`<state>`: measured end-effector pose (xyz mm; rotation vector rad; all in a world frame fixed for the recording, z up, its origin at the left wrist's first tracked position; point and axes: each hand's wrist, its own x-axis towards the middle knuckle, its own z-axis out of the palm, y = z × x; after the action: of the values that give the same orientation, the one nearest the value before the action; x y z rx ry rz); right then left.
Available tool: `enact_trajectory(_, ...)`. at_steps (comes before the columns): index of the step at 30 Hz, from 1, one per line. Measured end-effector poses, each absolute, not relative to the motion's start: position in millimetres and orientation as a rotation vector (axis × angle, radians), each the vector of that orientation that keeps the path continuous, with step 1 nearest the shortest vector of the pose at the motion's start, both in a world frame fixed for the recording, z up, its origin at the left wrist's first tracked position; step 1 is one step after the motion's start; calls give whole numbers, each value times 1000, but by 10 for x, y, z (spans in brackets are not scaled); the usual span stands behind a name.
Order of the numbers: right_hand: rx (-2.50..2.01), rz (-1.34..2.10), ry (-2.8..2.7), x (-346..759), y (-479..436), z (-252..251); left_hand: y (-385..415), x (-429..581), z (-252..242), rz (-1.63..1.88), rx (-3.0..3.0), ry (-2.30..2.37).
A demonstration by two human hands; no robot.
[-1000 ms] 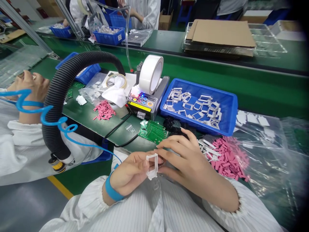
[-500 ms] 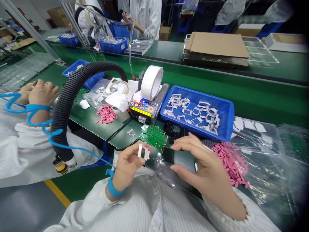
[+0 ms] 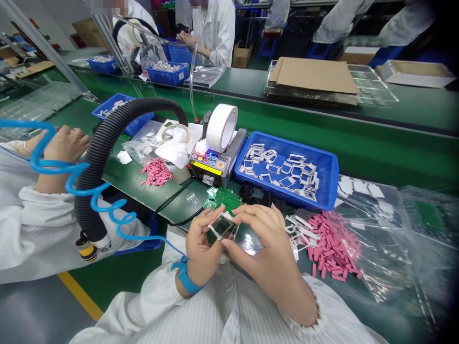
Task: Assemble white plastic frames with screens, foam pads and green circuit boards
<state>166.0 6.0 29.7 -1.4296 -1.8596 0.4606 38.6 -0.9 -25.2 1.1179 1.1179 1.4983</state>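
Note:
A small white plastic frame (image 3: 216, 233) with a dark, glassy-looking pane in its opening is held in front of my body. My left hand (image 3: 203, 248), with a blue wrist strap, pinches its left side between thumb and fingers. My right hand (image 3: 263, 239) grips the opposite side with thumb and fingertips. Just beyond the hands lie green circuit boards (image 3: 229, 197), partly hidden by my fingers. Right of my right hand are loose white frames (image 3: 300, 231) and a pile of pink strips (image 3: 332, 246).
A blue bin (image 3: 333, 179) of white frames stands beyond my right hand, beside a tape dispenser (image 3: 210, 165). A black hose (image 3: 84, 191) arches at left, with a coiled blue cord (image 3: 118, 215) crossing it. A co-worker's hands (image 3: 68, 143) are farther left.
My right hand has moved left and taken hold of the white frame's other side. The frame has turned, and a dark pane now shows in it. Loose white frames have come into sight.

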Motion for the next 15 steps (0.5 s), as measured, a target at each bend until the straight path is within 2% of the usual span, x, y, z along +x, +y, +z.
enact_trajectory(6, -1431, 488, -1863, 1650, 85, 248, -4, 388, -279, 1561, 1261, 1141)
enact_trajectory(10, -1461, 551, -1830, 1577, 124, 209, -9, 413, -304, 1564, 1103, 1199)
enact_trajectory(15, -1487, 522, -1891, 1683, 99, 206, 36, 423, -310, 1276, 654, 1021)
